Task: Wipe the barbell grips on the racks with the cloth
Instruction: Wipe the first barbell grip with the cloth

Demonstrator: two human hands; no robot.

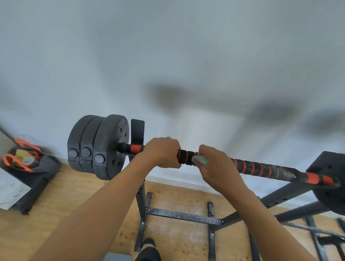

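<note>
A barbell point(262, 169) with a black grip striped in orange lies across a dark metal rack point(184, 215). Three black plates point(98, 146) sit on its left end and another plate point(336, 180) on its right. My left hand point(162, 152) grips the bar just right of the left rack upright. My right hand point(214, 165) holds a pale green cloth point(200, 160) pressed around the grip, close beside the left hand.
A dark bag point(32, 168) with orange straps and a white paper-wrapped package point(2, 186) sit on the wooden floor at the left. More rack legs point(326, 234) spread over the floor at the right. A white wall stands behind the barbell.
</note>
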